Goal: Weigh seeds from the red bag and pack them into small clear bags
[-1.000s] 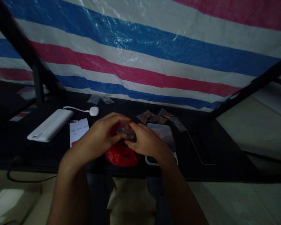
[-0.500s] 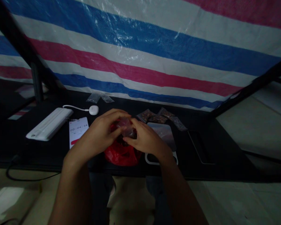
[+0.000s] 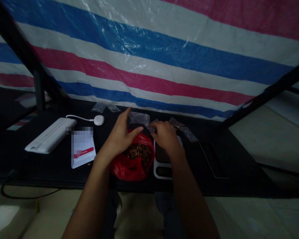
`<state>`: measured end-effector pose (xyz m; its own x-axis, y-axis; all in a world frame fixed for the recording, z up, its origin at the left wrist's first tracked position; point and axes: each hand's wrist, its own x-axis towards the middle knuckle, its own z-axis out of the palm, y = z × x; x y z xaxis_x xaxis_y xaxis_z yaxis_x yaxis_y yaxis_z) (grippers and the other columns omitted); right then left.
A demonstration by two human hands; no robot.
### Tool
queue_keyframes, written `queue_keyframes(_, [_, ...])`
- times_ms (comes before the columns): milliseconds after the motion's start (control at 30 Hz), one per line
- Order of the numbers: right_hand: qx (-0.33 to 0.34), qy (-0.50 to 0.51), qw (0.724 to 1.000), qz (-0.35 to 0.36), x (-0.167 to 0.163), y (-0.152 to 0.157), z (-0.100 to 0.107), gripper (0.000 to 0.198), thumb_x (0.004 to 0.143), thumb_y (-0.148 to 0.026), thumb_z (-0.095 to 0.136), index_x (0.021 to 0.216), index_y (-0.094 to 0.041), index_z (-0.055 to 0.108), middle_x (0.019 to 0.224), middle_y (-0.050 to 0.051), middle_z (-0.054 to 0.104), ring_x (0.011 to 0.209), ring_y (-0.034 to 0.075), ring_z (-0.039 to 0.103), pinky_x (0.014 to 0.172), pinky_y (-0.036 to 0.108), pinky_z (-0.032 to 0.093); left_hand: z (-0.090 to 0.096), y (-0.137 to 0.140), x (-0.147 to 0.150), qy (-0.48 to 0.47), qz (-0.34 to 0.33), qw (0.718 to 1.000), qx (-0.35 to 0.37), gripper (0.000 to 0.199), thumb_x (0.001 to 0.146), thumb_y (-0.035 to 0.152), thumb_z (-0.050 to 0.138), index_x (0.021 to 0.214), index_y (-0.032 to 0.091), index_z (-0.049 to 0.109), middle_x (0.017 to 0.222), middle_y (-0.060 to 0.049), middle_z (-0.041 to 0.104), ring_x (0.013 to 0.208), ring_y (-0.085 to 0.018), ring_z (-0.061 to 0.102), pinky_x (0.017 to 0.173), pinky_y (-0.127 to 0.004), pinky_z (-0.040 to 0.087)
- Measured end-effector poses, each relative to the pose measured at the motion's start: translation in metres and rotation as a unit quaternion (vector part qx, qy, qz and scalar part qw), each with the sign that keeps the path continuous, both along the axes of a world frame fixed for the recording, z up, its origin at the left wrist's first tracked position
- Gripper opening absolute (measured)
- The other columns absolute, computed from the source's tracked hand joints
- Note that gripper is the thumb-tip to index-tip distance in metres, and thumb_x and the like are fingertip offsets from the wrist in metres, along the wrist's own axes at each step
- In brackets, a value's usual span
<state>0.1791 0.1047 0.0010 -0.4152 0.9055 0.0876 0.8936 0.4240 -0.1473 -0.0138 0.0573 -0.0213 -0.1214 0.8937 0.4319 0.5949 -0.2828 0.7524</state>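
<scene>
My left hand (image 3: 121, 134) is open, thumb and fingers spread, above the left side of a red plastic bag (image 3: 129, 169). Small brown dried pieces (image 3: 139, 152), which look like seeds or grains, fill the bag's open mouth. My right hand (image 3: 166, 134) reaches over a white digital scale (image 3: 161, 169) with its fingers closed on a small clear plastic bag (image 3: 139, 118) behind the red bag. How much this small bag holds is hard to see. Other small filled bags (image 3: 175, 123) lie just beyond my right hand, which partly covers them.
At left are a white rectangular device (image 3: 51, 136), a phone (image 3: 82, 149) and a round white corded piece (image 3: 99, 120). Clear bags (image 3: 99, 107) lie at the back. A dark flat tablet-like object (image 3: 213, 159) is at right. Striped sheeting (image 3: 149, 56) hangs behind the black table (image 3: 244, 166).
My hands, together over the red bag before, have parted. The right hand has moved right and away with the small plastic bag; the left has opened. The red bag's contents are now visible.
</scene>
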Motion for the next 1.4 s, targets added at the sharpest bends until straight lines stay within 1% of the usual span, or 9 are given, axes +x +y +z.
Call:
queue_keyframes(133, [0.008,-0.066,0.997,-0.05,-0.016,0.003,-0.005,0.028,0.093,-0.022,0.066,0.119,-0.015,0.074,0.127,0.018,0.073,0.122,0.036,0.063,0.097,0.046,0.049,-0.001,-0.004,0.004,0.071,-0.018,0.997,-0.033,0.067,0.098,0.042,0.06,0.155,0.012,0.043,0.167,-0.022,0.036,0.158,-0.032,0.031,0.128,-0.054,0.029])
queue_keyframes(300, [-0.007,-0.088,0.991,-0.096,-0.026,0.005,-0.002,0.028,0.098,-0.015,0.052,0.114,-0.013,0.075,0.118,0.02,0.076,0.119,0.035,0.068,0.096,0.045,0.048,0.013,-0.009,-0.003,0.063,-0.012,0.998,-0.009,0.045,0.099,0.044,0.055,0.132,0.016,0.066,0.15,-0.016,0.057,0.145,-0.03,0.05,0.125,-0.052,0.037])
queue_keyframes(600, [-0.006,-0.089,0.991,-0.101,-0.025,0.007,0.001,0.028,0.093,-0.013,0.053,0.11,-0.012,0.075,0.114,0.021,0.078,0.117,0.034,0.07,0.097,0.045,0.047,0.016,-0.01,-0.004,0.055,-0.02,0.998,-0.005,0.035,0.099,0.039,0.056,0.121,0.017,0.072,0.134,-0.012,0.07,0.13,-0.027,0.061,0.117,-0.046,0.044])
queue_keyframes(700, [0.006,-0.029,0.993,-0.117,-0.014,0.008,0.012,0.023,0.094,-0.019,0.055,0.099,-0.013,0.077,0.109,0.02,0.078,0.111,0.034,0.072,0.093,0.043,0.048,0.023,-0.014,-0.003,0.025,-0.011,0.999,-0.023,0.032,0.099,0.04,0.055,0.115,0.018,0.072,0.122,-0.009,0.075,0.118,-0.026,0.067,0.107,-0.042,0.05])
queue_keyframes(833, [-0.046,0.163,0.982,-0.082,0.001,0.005,0.028,0.019,0.094,-0.018,0.056,0.088,-0.017,0.075,0.096,0.012,0.08,0.091,0.025,0.073,0.08,0.035,0.05,0.03,-0.017,0.002,-0.059,-0.024,0.993,-0.096,0.036,0.099,0.05,0.055,0.091,0.019,0.072,0.088,-0.004,0.076,0.084,-0.022,0.069,0.078,-0.032,0.052])
queue_keyframes(933, [-0.107,0.281,0.954,-0.004,0.003,-0.005,0.034,0.017,0.093,-0.018,0.058,0.084,-0.017,0.072,0.089,0.007,0.078,0.08,0.019,0.07,0.074,0.03,0.048,0.031,-0.018,0.008,-0.112,-0.052,0.985,-0.124,0.047,0.097,0.058,0.055,0.078,0.018,0.067,0.074,-0.002,0.07,0.07,-0.018,0.064,0.066,-0.028,0.047])
queue_keyframes(1067, [-0.207,0.391,0.893,0.086,-0.007,-0.02,0.033,0.018,0.093,-0.024,0.058,0.081,-0.016,0.069,0.082,0.003,0.074,0.075,0.016,0.066,0.068,0.028,0.048,0.033,-0.02,0.012,-0.156,-0.102,0.968,-0.169,0.048,0.094,0.062,0.058,0.08,0.018,0.068,0.076,-0.003,0.071,0.067,-0.017,0.064,0.061,-0.026,0.048])
queue_keyframes(1167, [-0.248,0.425,0.865,0.1,-0.013,-0.027,0.029,0.016,0.09,-0.025,0.059,0.08,-0.016,0.068,0.078,0.002,0.071,0.072,0.015,0.063,0.066,0.027,0.047,0.035,-0.023,0.008,-0.173,-0.135,0.959,-0.177,0.043,0.092,0.06,0.061,0.081,0.019,0.065,0.076,-0.002,0.07,0.068,-0.017,0.065,0.06,-0.026,0.05])
queue_keyframes(1400, [-0.247,0.416,0.87,0.097,-0.016,-0.036,0.03,0.017,0.091,-0.02,0.051,0.077,-0.019,0.061,0.076,0.0,0.066,0.071,0.016,0.06,0.067,0.028,0.045,0.038,-0.027,-0.004,-0.162,-0.2,0.951,-0.17,0.032,0.094,0.048,0.063,0.081,0.019,0.065,0.076,0.0,0.067,0.066,-0.014,0.061,0.062,-0.025,0.048])
